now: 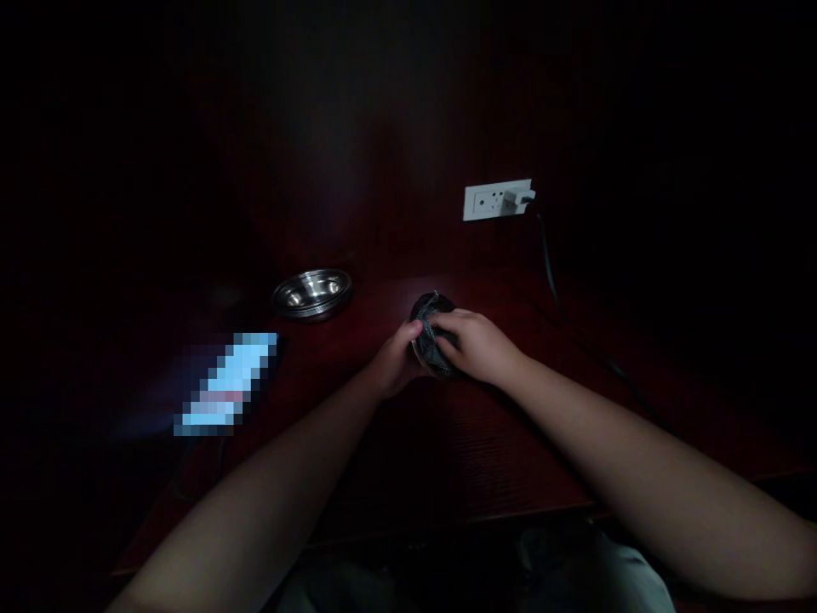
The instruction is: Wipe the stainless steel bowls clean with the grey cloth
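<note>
In the middle of the head view, my left hand [397, 359] is closed on the side of a round bowl-like thing, its thumb at the thin pale rim. A dark, patterned, cloth-like material [429, 340] fills or covers the round thing; the dim light hides which. My right hand [482, 345] grips this dark material from the right with bent fingers. Further back on the left, shiny metal bowls [312, 294] sit nested on the table, apart from both hands.
A lit phone-like screen [230, 383], blurred into blocks, is at the left. On the back wall is a white socket plate [483, 203] with a plugged-in charger [518, 197]. Its dark cable [547, 264] runs down across the right of the dark red table [472, 451].
</note>
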Demonstrator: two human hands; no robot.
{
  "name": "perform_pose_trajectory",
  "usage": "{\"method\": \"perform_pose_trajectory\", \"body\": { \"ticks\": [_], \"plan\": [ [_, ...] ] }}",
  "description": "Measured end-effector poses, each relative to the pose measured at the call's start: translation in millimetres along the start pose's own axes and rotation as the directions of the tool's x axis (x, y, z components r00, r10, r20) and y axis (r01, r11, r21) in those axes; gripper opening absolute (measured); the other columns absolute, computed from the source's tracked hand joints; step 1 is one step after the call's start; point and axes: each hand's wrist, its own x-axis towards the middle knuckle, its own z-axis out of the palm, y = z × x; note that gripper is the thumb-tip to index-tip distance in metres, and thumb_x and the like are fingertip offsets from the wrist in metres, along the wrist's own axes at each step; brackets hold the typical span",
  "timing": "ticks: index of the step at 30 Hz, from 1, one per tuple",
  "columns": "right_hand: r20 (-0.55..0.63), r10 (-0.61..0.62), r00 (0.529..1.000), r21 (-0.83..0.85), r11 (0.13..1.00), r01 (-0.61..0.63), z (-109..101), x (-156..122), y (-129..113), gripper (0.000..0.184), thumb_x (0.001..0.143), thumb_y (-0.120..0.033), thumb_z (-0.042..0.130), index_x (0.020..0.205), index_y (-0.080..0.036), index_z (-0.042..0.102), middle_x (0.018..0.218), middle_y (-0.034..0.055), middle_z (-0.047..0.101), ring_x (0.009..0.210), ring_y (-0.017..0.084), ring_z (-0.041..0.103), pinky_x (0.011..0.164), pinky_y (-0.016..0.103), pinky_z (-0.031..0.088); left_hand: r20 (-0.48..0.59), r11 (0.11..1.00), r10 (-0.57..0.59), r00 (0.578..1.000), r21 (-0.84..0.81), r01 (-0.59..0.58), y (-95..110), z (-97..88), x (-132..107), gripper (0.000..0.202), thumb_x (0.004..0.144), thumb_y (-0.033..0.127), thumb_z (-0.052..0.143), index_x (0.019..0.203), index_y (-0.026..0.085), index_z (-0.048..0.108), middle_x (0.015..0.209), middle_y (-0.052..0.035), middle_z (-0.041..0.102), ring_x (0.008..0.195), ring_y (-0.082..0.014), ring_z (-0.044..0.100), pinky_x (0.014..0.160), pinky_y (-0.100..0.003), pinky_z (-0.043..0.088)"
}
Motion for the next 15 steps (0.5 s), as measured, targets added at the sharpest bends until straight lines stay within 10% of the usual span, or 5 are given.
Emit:
{"method": "perform_pose_trajectory", "body": {
  "ticks": [15],
  "plan": [
    [0.101,0.207,0.973,-0.093,0.976,-0.198,-11,2,-3,0.018,0.076,-0.015,0.052,0.082,-0.019,0.068,0.068,0.0032,0.065,0.055,0.014,0.053,0.060,0.027,0.036,0.008,1.000,0.000,1.000,0.008,0.000,2,2.1,-2,0.057,0.075,0.055,0.059,0.118,0.019,0.054,0.102,-0.0127,0.069,0.089,-0.0281,0.066,0.072,-0.042,0.053]
  ]
}}
